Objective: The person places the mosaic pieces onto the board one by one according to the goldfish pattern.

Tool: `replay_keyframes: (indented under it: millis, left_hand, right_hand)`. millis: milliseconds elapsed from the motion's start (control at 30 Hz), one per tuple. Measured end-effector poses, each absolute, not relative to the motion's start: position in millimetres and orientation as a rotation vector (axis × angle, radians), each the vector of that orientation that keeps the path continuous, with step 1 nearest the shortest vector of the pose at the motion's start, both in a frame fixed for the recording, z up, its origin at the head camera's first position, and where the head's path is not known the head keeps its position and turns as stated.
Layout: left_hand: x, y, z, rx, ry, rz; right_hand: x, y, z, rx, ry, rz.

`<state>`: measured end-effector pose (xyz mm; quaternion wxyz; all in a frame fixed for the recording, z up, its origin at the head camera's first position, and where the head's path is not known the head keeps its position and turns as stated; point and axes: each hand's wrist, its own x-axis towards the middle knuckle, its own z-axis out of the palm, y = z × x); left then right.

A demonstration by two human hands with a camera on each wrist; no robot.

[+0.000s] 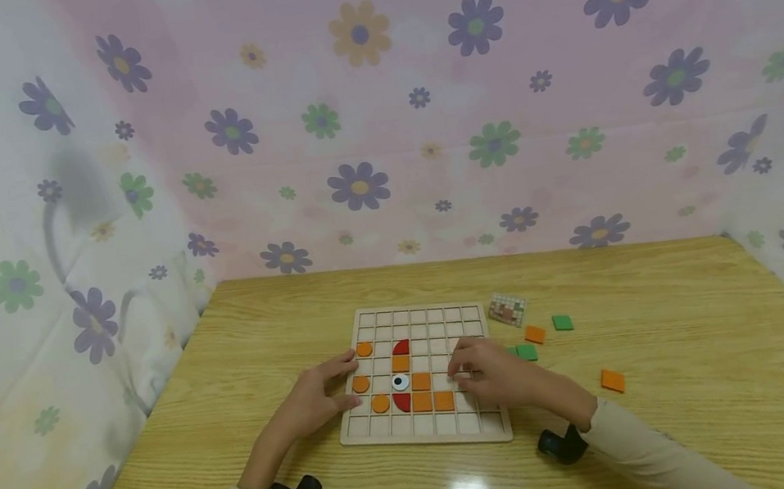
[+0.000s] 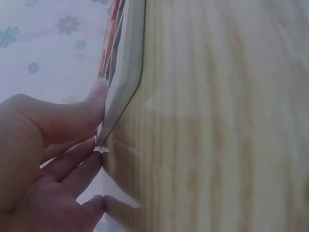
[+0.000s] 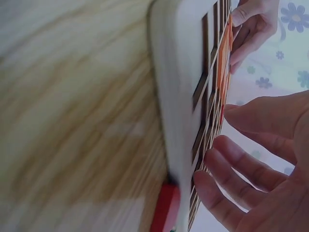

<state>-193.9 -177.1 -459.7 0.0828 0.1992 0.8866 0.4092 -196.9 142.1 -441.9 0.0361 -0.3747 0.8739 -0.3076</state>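
In the head view a square wooden grid board (image 1: pixel 436 439) lies on the table. My left hand (image 1: pixel 315 395) rests at its left edge, thumb and fingers spread along the rim. Over the right half is my right hand (image 1: pixel 494 371), its fingertips at the cells right of the orange square tiles (image 1: pixel 421 382). A gap shows between thumb and fingers in the right wrist view. Orange round tiles (image 1: pixel 380 404) sit in cells on the left. Between them and the squares are red quarter-round tiles (image 1: pixel 402 402) and a white eye tile (image 1: pixel 399 381).
A small patterned card (image 1: pixel 508 309) lies beyond the board's upper right corner. Loose green tiles (image 1: pixel 562 323) and orange tiles (image 1: pixel 612 381) are scattered right of the board. A red tile (image 3: pixel 165 208) lies by the board's edge in the right wrist view. Flowered cloth (image 1: pixel 424 149) encloses the table.
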Motion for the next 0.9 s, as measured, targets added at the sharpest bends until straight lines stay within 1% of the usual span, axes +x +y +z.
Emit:
replay_keyframes:
  millis: [200, 733, 900]
  left_hand:
    - [-193.6, -177.2, -459.2, 0.587, 2.642, 1.228]
    - [-195.9, -176.8, -459.7, 0.586, 2.634, 1.232]
    - [-196.4, -177.2, -460.6, 0.589, 2.641, 1.231]
  right_hand:
    - [-199.2, 150.9, -443.6, -1.170, 2.702, -0.938]
    - [-201.4, 174.8, -441.8, -1.037, 2.666, -0.992]
    - [-204.2, 178.6, -443.6, -1.061, 2.689, -0.988]
